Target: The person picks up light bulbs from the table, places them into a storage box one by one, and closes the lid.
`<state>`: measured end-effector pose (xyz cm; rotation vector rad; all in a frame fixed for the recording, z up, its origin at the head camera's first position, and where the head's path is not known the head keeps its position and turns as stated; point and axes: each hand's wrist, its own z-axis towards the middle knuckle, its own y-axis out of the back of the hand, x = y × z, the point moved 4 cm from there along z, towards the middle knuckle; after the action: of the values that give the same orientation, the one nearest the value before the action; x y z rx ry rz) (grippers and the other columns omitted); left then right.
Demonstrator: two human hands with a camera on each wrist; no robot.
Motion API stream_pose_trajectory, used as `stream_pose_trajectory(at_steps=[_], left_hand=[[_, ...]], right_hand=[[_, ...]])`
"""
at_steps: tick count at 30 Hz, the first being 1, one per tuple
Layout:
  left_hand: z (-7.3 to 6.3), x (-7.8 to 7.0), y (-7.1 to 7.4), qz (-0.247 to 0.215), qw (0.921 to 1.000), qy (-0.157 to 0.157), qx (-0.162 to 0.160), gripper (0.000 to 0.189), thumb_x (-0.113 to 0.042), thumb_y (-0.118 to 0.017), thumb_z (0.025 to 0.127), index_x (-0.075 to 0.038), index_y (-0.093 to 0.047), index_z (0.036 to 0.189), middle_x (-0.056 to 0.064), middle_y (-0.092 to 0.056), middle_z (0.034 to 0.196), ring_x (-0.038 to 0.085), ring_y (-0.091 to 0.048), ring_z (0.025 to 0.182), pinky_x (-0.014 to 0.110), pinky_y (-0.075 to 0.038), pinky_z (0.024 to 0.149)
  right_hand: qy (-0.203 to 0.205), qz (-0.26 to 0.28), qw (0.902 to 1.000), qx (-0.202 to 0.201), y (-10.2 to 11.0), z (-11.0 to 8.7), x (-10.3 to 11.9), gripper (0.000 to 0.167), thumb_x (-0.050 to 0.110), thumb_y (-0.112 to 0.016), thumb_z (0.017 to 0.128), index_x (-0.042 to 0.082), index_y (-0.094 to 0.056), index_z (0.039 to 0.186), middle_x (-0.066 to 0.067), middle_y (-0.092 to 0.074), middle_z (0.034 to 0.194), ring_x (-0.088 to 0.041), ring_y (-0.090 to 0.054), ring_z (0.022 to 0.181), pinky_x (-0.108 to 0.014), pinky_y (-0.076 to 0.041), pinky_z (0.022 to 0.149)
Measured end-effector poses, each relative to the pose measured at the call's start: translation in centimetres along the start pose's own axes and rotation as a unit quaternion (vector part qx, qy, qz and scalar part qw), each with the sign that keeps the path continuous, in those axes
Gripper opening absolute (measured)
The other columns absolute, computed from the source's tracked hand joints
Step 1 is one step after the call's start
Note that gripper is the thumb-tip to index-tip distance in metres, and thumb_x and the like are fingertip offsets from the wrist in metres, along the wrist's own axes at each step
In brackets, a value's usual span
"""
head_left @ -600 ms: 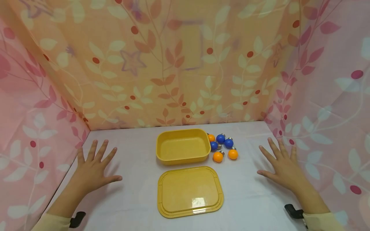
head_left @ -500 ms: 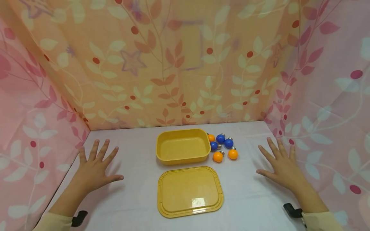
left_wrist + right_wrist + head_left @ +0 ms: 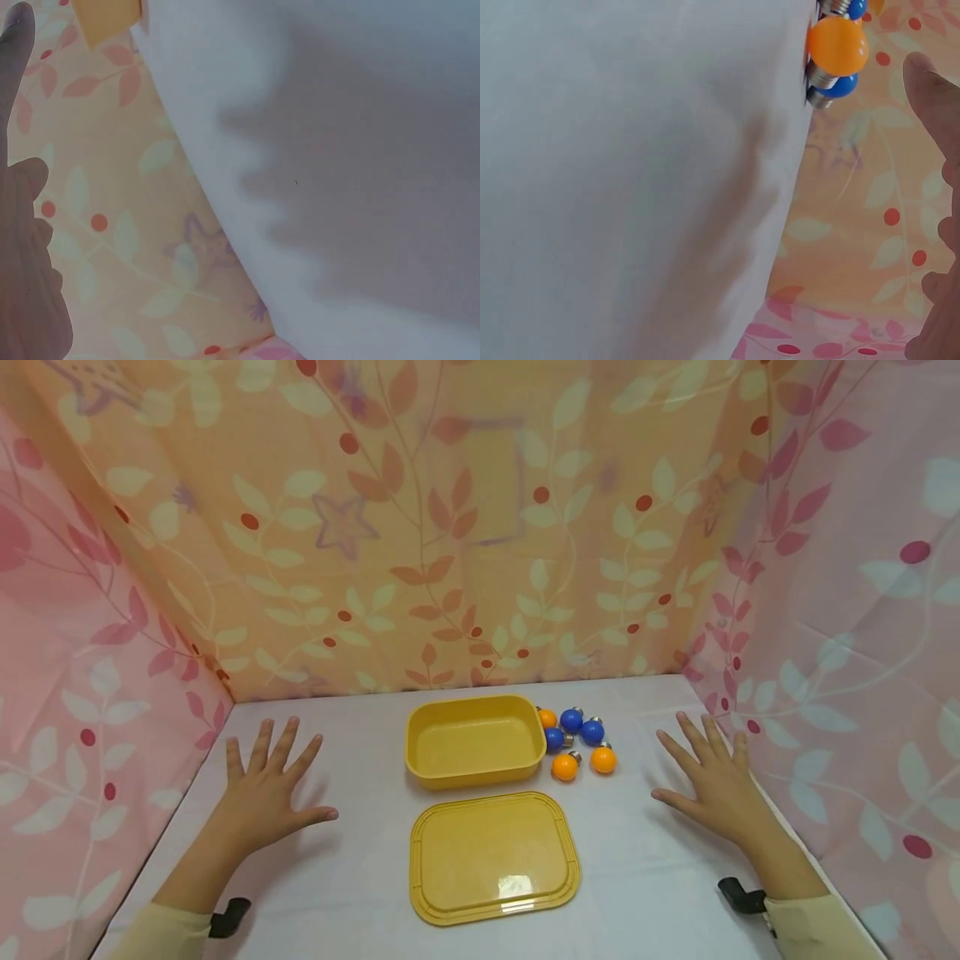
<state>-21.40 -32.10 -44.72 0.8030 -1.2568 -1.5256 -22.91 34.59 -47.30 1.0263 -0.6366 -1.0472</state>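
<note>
In the head view my left hand hovers over the left part of the table, palm down, fingers spread, holding nothing. My right hand mirrors it on the right, also spread and holding nothing. Between them stands a yellow rectangular box without its cover, its inside bare. A flat yellow lid lies just in front of it. Several small light bulbs with metal screw bases cluster at the box's right side, among them an orange bulb and a blue bulb. An orange bulb also shows in the right wrist view.
A white cloth covers the table. Patterned fabric walls enclose it: an orange back wall, a pink left wall and a pink right wall. Each wrist carries a black strap mount, like the left mount.
Both hands have drifted inward, the left to the right and the right to the left, fingers still spread. The box, lid and bulbs stay in place on the table.
</note>
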Motion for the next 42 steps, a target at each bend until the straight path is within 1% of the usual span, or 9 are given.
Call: stream_pose_trajectory(at_steps=[3,7,11,15,22,29,33,37,42], left_hand=[[0.4,-0.3,-0.2,-0.015,0.9999,0.002,0.002,0.118,-0.09,-0.058,0.075,-0.026,-0.018,0.166,0.012,0.008,0.173,0.038,0.023,0.155,0.072,0.026,0.112],[0.9,-0.8,-0.5,-0.032,0.9994,0.004,0.009,0.119,-0.089,-0.059,0.075,-0.025,-0.016,0.166,0.015,0.004,0.173,0.039,0.024,0.155,0.074,0.023,0.113],[1.3,-1.6,-1.0,-0.064,0.9977,0.007,0.02,0.121,-0.088,-0.061,0.075,-0.026,-0.011,0.167,0.018,0.002,0.172,0.039,0.025,0.154,0.072,0.026,0.113],[1.9,-2.5,-1.3,-0.101,0.9943,0.011,0.029,0.122,-0.086,-0.063,0.076,-0.026,-0.009,0.167,0.017,0.005,0.172,0.039,0.025,0.154,0.072,0.026,0.113],[3.4,-4.1,-1.5,-0.16,0.9858,0.024,0.044,0.122,-0.083,-0.065,0.077,-0.023,-0.009,0.167,0.016,0.006,0.172,0.039,0.023,0.155,0.074,0.018,0.115],[4.9,-5.9,-2.0,-0.217,0.9744,0.025,0.053,0.123,-0.078,-0.07,0.077,-0.02,-0.009,0.167,0.016,0.005,0.172,0.042,0.018,0.156,0.075,0.01,0.118],[5.5,-6.9,-2.6,-0.252,0.9657,0.037,0.05,0.123,-0.073,-0.073,0.078,-0.019,-0.008,0.167,0.017,0.002,0.172,0.043,0.012,0.157,0.078,0.005,0.117],[6.2,-7.9,-3.0,-0.295,0.9525,0.057,0.048,0.121,-0.065,-0.078,0.08,-0.017,-0.008,0.167,0.015,0.001,0.173,0.044,0.009,0.157,0.077,0.004,0.118],[6.9,-8.9,-3.5,-0.343,0.9356,0.065,0.05,0.12,-0.058,-0.081,0.081,-0.012,-0.01,0.166,0.017,-0.002,0.172,0.045,0.004,0.157,0.074,0.0,0.12]], right_hand=[[0.002,0.007,1.0,-0.005,-0.2,0.5,0.3,0.102,0.061,-0.081,0.076,0.025,-0.036,0.161,-0.016,-0.021,0.17,-0.044,-0.005,0.157,-0.076,0.012,0.117],[-0.002,0.011,0.9999,-0.005,-0.5,0.9,0.7,0.101,0.059,-0.082,0.076,0.025,-0.038,0.16,-0.018,-0.026,0.167,-0.05,-0.014,0.154,-0.074,0.012,0.118],[-0.008,0.016,0.9998,0.001,-0.9,1.1,1.3,0.1,0.058,-0.082,0.076,0.024,-0.038,0.159,-0.018,-0.029,0.166,-0.051,-0.018,0.152,-0.074,0.011,0.118],[-0.015,0.022,0.9996,0.005,-1.2,1.3,1.9,0.098,0.056,-0.083,0.077,0.022,-0.04,0.159,-0.019,-0.03,0.165,-0.05,-0.019,0.152,-0.074,0.011,0.118],[-0.023,0.027,0.9994,0.002,-1.7,1.6,2.5,0.099,0.055,-0.083,0.077,0.023,-0.039,0.159,-0.019,-0.032,0.164,-0.049,-0.021,0.151,-0.074,0.007,0.119],[-0.032,0.052,0.9982,-0.002,-1.9,2.2,2.9,0.095,0.052,-0.084,0.078,0.021,-0.042,0.158,-0.018,-0.034,0.163,-0.05,-0.024,0.15,-0.074,0.001,0.12],[-0.041,0.081,0.9958,0.004,-2.0,2.6,3.4,0.092,0.048,-0.085,0.08,0.018,-0.043,0.157,-0.02,-0.036,0.162,-0.051,-0.025,0.149,-0.075,-0.002,0.12],[-0.058,0.107,0.9924,0.014,-2.4,3.0,3.9,0.091,0.045,-0.085,0.081,0.017,-0.043,0.157,-0.021,-0.038,0.16,-0.05,-0.026,0.148,-0.075,-0.005,0.12],[-0.076,0.129,0.9886,0.017,-2.7,3.7,4.3,0.089,0.045,-0.085,0.081,0.016,-0.045,0.156,-0.019,-0.041,0.158,-0.048,-0.029,0.148,-0.075,-0.013,0.119]])
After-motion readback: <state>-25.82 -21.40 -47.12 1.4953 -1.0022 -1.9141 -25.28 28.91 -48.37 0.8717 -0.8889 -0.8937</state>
